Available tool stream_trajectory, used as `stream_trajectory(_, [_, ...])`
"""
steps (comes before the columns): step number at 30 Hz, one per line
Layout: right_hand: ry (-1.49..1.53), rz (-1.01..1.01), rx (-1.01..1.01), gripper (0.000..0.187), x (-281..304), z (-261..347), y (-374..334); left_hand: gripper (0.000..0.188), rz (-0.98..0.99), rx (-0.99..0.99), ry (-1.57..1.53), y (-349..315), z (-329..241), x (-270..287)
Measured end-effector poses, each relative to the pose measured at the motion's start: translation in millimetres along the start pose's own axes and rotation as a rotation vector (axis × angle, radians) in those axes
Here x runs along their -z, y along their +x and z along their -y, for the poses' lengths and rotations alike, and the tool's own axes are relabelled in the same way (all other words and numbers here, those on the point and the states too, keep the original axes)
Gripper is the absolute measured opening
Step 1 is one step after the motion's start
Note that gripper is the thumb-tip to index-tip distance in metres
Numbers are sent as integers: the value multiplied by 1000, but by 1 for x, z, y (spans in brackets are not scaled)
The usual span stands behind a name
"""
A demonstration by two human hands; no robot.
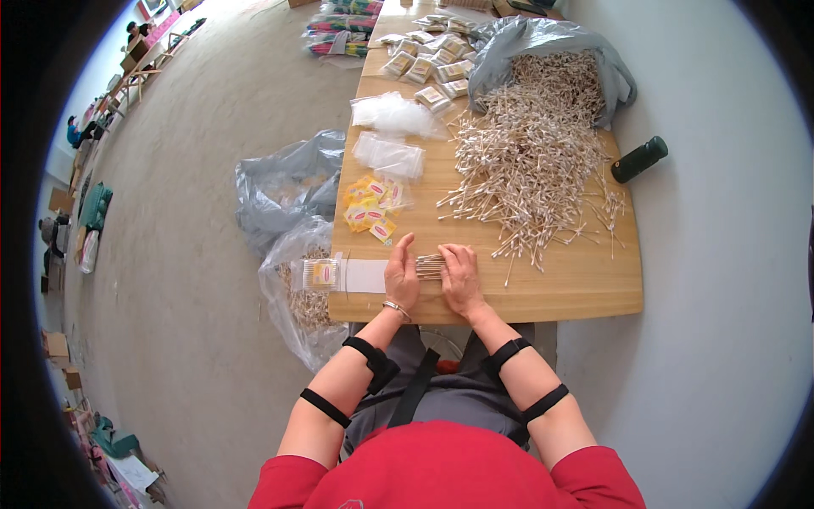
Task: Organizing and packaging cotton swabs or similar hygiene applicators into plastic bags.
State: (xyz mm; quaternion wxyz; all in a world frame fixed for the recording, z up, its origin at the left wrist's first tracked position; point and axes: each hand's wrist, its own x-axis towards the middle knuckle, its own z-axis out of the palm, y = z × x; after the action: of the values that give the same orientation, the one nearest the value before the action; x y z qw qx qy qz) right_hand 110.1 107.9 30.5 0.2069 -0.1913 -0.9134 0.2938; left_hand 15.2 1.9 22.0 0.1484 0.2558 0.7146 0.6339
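Note:
A small bundle of wooden-stick cotton swabs lies crosswise between my two hands near the table's front edge. My left hand stands on its edge with fingers pressed together, bracing the left ends of the bundle. Curled over the right end of the same bundle is my right hand. Left of my left hand lies a white strip. A clear pack of cotton swabs with a yellow label is at its far end, past the table's left edge. Yellow-and-white cards are scattered just beyond.
A large heap of loose cotton swabs spills from a grey plastic bag. Clear bags and filled packs lie farther back. A dark green bottle is by the wall. Plastic bags hang at the table's left side.

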Motion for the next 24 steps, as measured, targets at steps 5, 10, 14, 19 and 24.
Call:
stream_trajectory(5, [246, -199, -177, 37, 1, 4, 4, 35, -51, 54, -221, -7, 1, -3])
stream_trajectory(10, [417, -280, -218, 36, -12, 5, 15, 41, -10, 52, -217, -5, 3, -5])
stream_trajectory(14, [470, -222, -160, 36, -23, 16, 11, 42, 38, 52, -228, -5, -1, -2])
stream_trajectory(19, [141, -208, -13, 37, -16, 17, 12, 44, -51, 58, -303, -7, 7, 0])
stream_trajectory(24, [225, 45, 6, 40, -16, 12, 4, 48, -67, 169, -488, -3, 6, 4])
